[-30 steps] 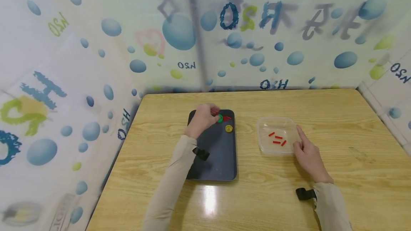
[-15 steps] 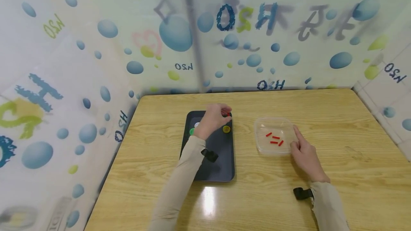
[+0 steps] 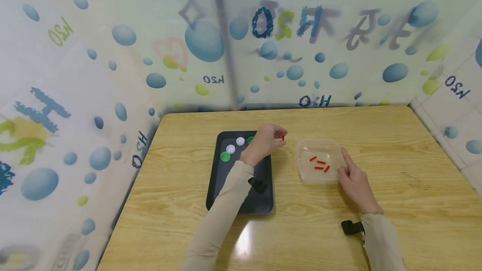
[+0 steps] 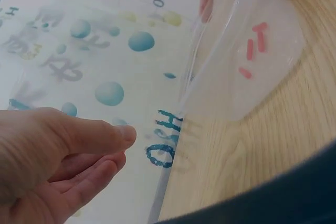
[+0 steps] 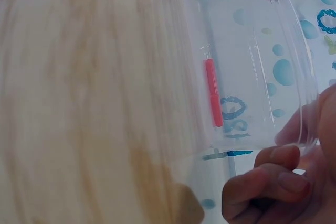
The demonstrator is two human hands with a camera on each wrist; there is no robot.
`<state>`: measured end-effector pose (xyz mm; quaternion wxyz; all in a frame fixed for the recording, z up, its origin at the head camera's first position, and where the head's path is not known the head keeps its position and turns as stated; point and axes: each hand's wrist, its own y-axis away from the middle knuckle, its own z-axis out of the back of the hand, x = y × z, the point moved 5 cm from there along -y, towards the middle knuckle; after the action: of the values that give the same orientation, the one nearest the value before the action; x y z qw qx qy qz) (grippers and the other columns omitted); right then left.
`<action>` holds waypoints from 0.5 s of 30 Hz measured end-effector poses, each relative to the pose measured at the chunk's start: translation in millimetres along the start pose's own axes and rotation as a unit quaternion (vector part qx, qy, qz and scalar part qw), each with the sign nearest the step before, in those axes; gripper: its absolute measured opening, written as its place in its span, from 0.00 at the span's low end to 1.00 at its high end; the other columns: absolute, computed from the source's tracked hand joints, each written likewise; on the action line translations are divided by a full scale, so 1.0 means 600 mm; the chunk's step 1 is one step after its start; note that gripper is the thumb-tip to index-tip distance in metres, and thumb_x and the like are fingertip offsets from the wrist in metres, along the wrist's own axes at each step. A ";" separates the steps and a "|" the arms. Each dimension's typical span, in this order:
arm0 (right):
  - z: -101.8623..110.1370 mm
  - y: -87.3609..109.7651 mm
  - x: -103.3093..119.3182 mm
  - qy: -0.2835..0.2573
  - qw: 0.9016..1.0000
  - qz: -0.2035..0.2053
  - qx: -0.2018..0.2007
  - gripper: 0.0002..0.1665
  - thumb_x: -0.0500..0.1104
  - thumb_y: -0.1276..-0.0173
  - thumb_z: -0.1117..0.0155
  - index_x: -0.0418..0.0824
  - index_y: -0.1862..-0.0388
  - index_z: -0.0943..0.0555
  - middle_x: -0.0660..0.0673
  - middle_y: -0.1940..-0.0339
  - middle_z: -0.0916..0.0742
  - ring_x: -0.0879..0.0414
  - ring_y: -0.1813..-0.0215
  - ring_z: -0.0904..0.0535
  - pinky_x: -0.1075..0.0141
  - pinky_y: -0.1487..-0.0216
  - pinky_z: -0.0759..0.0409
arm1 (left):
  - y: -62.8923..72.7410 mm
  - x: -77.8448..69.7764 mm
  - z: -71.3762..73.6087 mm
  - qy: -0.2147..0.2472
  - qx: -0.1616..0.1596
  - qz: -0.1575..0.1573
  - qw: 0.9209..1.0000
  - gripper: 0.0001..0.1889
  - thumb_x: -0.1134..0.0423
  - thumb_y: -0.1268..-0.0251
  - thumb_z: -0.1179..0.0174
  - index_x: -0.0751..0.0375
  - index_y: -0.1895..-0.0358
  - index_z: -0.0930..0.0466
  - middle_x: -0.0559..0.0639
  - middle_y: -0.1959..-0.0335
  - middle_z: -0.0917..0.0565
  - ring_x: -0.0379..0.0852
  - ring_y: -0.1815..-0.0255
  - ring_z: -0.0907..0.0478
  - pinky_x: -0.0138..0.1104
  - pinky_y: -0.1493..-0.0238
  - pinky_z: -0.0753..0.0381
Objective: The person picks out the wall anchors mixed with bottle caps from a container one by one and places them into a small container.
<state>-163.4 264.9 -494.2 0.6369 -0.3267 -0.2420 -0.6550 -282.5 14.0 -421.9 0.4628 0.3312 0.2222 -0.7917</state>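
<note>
My left hand (image 3: 263, 142) is over the right edge of a dark tray (image 3: 241, 204), pinching a small red stick (image 3: 283, 138) between thumb and fingertips. In the left wrist view the thumb and fingers meet, but the stick is hidden. To the right stands a clear plastic container (image 3: 306, 175) with several red sticks (image 3: 321, 162) lying in it. My right hand (image 3: 357, 185) holds the container by its right side, index finger stretched along the wall and the other fingers curled. On the tray are white caps (image 3: 230, 149) and green caps (image 3: 225, 157).
A wooden table (image 3: 316, 229) carries the tray and container. Behind it and to the left rise walls (image 3: 158, 53) covered in a bubble-printed sheet. My left forearm (image 3: 222, 216) crosses the tray and hides part of it.
My left hand has moved right from the tray's far end, out past its right edge, with a red stick in its fingers. My right hand stays at the container.
</note>
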 end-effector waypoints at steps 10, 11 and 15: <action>0.001 0.000 0.003 0.005 1.000 -0.005 0.001 0.35 0.41 0.20 0.59 0.41 0.17 0.48 0.51 0.83 0.33 0.63 0.82 0.44 0.67 0.79 0.40 | -0.009 -0.014 -0.026 0.026 0.020 -0.005 0.999 0.17 0.68 0.36 0.31 0.65 0.44 0.15 0.56 0.48 0.12 0.45 0.50 0.15 0.28 0.48 0.17; 0.002 0.000 0.003 0.006 1.000 -0.006 0.001 0.35 0.41 0.20 0.59 0.40 0.17 0.48 0.51 0.83 0.33 0.63 0.83 0.44 0.67 0.79 0.40 | -0.010 -0.016 -0.029 0.026 0.022 -0.008 0.999 0.18 0.68 0.36 0.31 0.65 0.44 0.15 0.56 0.48 0.12 0.45 0.50 0.15 0.28 0.48 0.17; 0.003 -0.001 0.005 0.006 1.000 -0.006 0.001 0.35 0.41 0.20 0.59 0.40 0.17 0.48 0.51 0.83 0.33 0.63 0.83 0.44 0.67 0.79 0.40 | -0.016 -0.022 -0.041 0.038 0.034 -0.019 0.999 0.18 0.67 0.36 0.31 0.67 0.43 0.16 0.56 0.48 0.12 0.45 0.50 0.15 0.27 0.49 0.17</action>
<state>-163.4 264.2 -490.9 0.6350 -0.3202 -0.2406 -0.6605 -278.2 42.4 -429.0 0.4272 0.3720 0.2183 -0.7946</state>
